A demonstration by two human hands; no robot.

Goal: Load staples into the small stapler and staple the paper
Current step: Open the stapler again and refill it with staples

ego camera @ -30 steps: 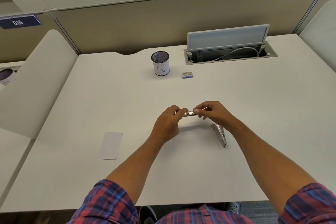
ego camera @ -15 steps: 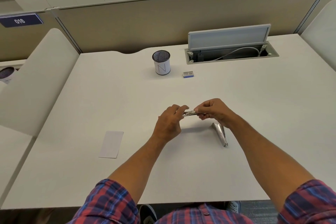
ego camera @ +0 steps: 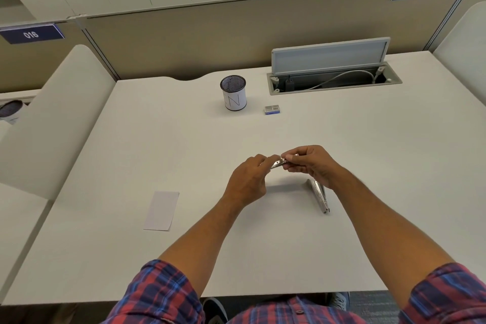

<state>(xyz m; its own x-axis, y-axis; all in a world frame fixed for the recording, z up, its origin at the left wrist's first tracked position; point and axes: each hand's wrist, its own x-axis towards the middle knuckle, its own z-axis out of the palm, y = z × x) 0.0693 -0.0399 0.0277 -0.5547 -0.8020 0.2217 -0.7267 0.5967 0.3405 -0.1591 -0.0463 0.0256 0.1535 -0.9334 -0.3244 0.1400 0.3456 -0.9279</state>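
Both hands are gripping the stapler (ego camera: 279,163) above the middle of the tabletop (ego camera: 368,139): the left hand (ego camera: 246,181) is curling its fingers round the near-left end, and the right hand (ego camera: 310,163) is pinching the far-right end between thumb and fingertips. Over the last second the hands have been drawing closer together and the metal piece has been tilting a little, which suggests the staples are being seated or the magazine pushed shut; the part is too small to say which. A second silver piece (ego camera: 319,196), possibly the stapler's other half, is lying on the tabletop just under the right wrist. The paper (ego camera: 161,210) is lying flat well to the left, untouched, so stapling is not yet begun. The staple box (ego camera: 272,109) is sitting farther back beside the cup (ego camera: 233,93).
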